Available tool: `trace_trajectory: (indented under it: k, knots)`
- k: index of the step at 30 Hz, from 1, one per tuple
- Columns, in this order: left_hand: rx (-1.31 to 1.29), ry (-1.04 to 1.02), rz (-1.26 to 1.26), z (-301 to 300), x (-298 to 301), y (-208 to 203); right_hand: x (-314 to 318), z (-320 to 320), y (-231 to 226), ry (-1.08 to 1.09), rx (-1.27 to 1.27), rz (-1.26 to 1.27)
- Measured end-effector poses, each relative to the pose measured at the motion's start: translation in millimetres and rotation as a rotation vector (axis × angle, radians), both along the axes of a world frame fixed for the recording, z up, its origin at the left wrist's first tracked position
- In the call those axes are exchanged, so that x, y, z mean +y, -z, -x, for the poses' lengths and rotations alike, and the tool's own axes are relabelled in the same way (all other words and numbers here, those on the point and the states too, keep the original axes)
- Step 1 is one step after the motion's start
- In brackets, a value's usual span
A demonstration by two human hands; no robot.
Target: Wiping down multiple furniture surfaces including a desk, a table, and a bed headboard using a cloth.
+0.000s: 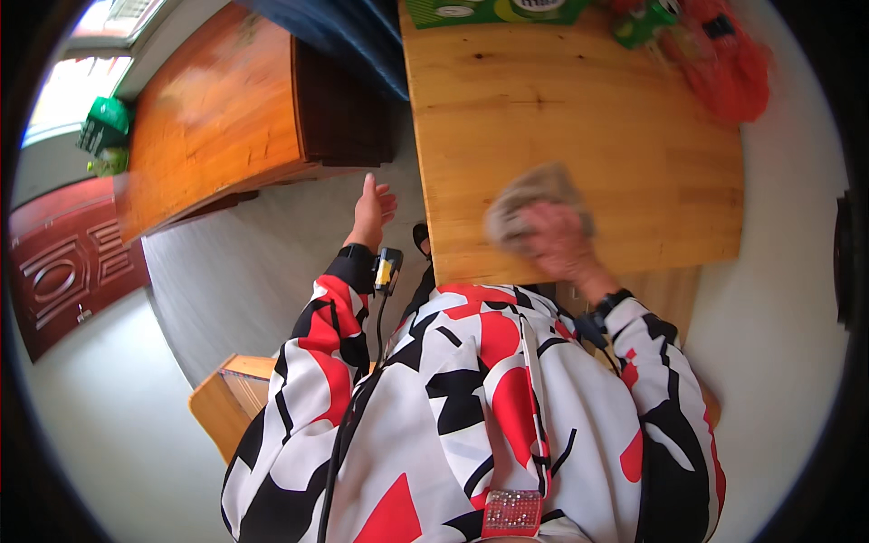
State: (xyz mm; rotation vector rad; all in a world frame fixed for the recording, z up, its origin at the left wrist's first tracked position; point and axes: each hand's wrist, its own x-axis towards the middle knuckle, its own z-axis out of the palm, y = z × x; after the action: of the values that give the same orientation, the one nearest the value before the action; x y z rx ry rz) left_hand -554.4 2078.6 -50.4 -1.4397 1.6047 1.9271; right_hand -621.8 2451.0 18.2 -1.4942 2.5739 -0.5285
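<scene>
My right hand [557, 237] presses a crumpled grey-brown cloth [536, 192] onto the light wooden table [579, 118], close to its near edge. Hand and cloth are both a little blurred. The fingers rest over the cloth, and part of it spreads out ahead of them. Off the table's left edge, my left hand [371, 214] hangs in the air with its fingers extended, holding nothing. Each wrist wears a dark band, and a small device with a yellow label sits at the left one.
A green box [498, 11] stands at the table's far edge. A green can [644, 25] and a red plastic bag [731, 77] lie at the far right. An orange-brown wooden desk [217, 118] stands to the left. A wooden chair [237, 398] is behind my left arm.
</scene>
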Motion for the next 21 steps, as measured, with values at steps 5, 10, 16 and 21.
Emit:
trace_trajectory:
  k: [5,10,16,21]
  knots:
    - [0.061,0.15,0.379,-2.7,-18.4,8.8,96.7,21.7,-1.6,0.686,0.456,-0.06]
    - [0.434,0.356,1.159,61.3,39.3,-54.6,38.3,-12.7,15.3,0.827,0.104,0.04]
    - [0.703,0.788,1.337,134.2,124.2,-82.2,49.4,-42.0,-11.4,0.189,-0.046,0.196]
    - [0.734,0.971,1.355,163.2,196.1,-72.4,173.7,2.3,-12.7,0.754,0.213,0.022]
